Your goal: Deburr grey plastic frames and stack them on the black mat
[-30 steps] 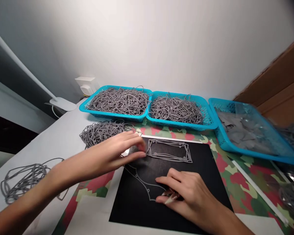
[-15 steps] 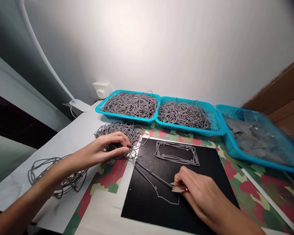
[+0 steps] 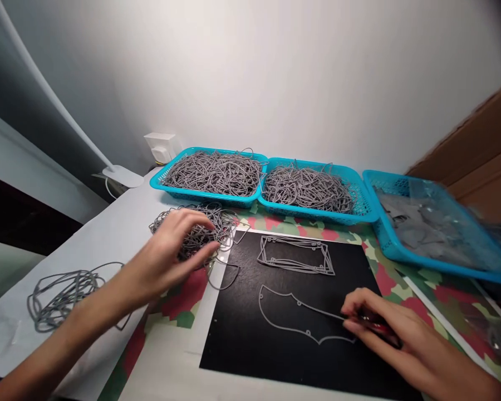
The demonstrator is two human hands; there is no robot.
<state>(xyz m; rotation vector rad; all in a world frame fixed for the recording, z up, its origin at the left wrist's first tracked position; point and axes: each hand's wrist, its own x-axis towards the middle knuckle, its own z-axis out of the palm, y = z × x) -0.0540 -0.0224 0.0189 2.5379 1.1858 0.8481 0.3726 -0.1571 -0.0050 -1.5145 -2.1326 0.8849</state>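
My left hand [image 3: 167, 256] hovers over a tangled heap of thin grey gasket loops [image 3: 223, 223], thumb and fingers apart, with nothing held. My right hand [image 3: 388, 334] is closed at the right of the black board [image 3: 242, 345]. Between its thumb and fingers it pinches one end of a single wavy grey gasket [image 3: 275, 327], which stretches leftward over the board and has small eyelets along it. A dark red object [image 3: 379, 328], mostly hidden, sits inside the same hand. Farther back on the board lies a stack of rectangular-looking grey gaskets [image 3: 294, 267].
Two blue baskets [image 3: 209, 196] [image 3: 317, 214] full of grey loops stand by the wall. A third blue basket [image 3: 426, 259] holds clear plastic bags. More loops [image 3: 62, 301] lie on the left, near a white lamp base [image 3: 123, 176]. A cardboard box [image 3: 484, 150] is at right.
My right hand has moved right, drawing the gasket free of the heap and across the board. My left hand has opened, its fingers spreading. The view has shifted slightly.
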